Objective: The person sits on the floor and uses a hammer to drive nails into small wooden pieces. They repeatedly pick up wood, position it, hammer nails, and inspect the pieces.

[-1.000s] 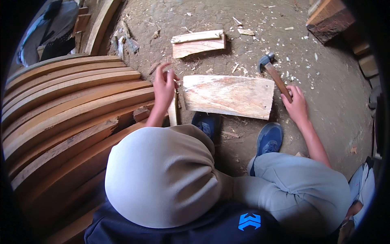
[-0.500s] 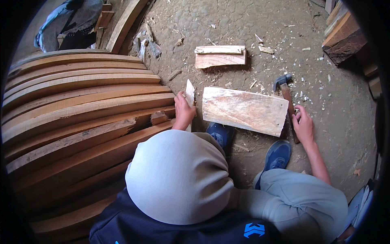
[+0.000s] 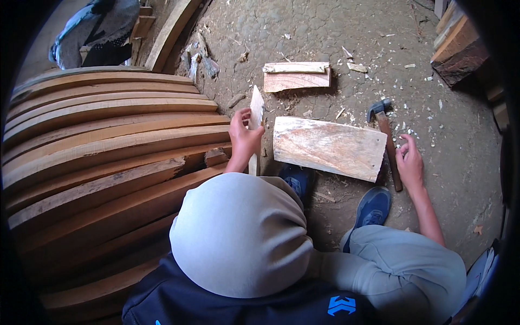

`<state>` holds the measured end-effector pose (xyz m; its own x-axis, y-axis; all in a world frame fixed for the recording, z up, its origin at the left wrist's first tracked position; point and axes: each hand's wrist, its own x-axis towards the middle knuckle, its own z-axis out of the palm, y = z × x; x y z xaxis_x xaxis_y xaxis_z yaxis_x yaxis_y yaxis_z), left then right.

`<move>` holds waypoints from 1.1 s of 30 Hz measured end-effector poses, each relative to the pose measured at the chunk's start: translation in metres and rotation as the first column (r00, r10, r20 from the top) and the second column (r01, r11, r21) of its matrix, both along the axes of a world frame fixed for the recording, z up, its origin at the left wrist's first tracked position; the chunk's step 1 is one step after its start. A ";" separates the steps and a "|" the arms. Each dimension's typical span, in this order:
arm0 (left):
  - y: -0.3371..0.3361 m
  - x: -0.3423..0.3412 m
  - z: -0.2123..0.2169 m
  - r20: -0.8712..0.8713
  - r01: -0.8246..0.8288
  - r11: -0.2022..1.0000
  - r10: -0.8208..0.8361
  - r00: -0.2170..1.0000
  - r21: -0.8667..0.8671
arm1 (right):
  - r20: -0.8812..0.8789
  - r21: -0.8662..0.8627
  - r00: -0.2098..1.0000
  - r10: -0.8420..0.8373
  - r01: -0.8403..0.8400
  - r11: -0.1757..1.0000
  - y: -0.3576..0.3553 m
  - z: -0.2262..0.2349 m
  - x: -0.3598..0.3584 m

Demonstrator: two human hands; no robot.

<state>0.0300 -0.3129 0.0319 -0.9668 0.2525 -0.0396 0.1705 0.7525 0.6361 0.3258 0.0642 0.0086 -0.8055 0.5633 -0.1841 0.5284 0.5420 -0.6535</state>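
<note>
My left hand point(image 3: 246, 134) is closed round a narrow strip of wood point(image 3: 257, 108) with a pointed upper end, held upright beside the stacked boards. To its right lies a thick pale wooden block point(image 3: 329, 147) on the ground in front of my shoes. A hammer point(image 3: 388, 143) with a dark metal head and brown wooden handle rests along the block's right end. My right hand point(image 3: 410, 165) hovers just right of the handle, apart from it, fingers loosely curled and spaced, with nothing in them.
Long boards point(image 3: 119, 122) are stacked at my left. A smaller wood piece point(image 3: 297, 81) with a stick on it lies beyond the block. Wood chips point(image 3: 357, 67) litter the dirt floor. Thick timber point(image 3: 460, 51) stands at the far right, and patterned cloth point(image 3: 97, 35) at the far left.
My left hand has raised the wood strip slightly and turned it more upright. My right hand has shifted a little right, away from the hammer handle.
</note>
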 end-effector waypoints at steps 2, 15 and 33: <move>0.011 -0.009 0.019 0.072 -0.060 0.994 0.054 0.996 0.087 | -0.031 0.005 0.999 -0.026 0.026 1.000 0.003 0.001 0.000; 0.060 -0.059 0.135 -0.001 0.224 0.735 -0.291 0.957 0.640 | 0.259 0.015 0.959 0.116 -0.125 0.992 -0.002 0.021 0.008; 0.192 -0.032 0.407 -0.540 0.570 -0.058 -0.413 0.733 0.820 | -0.215 0.474 0.875 0.434 -0.295 0.829 0.011 0.343 -0.141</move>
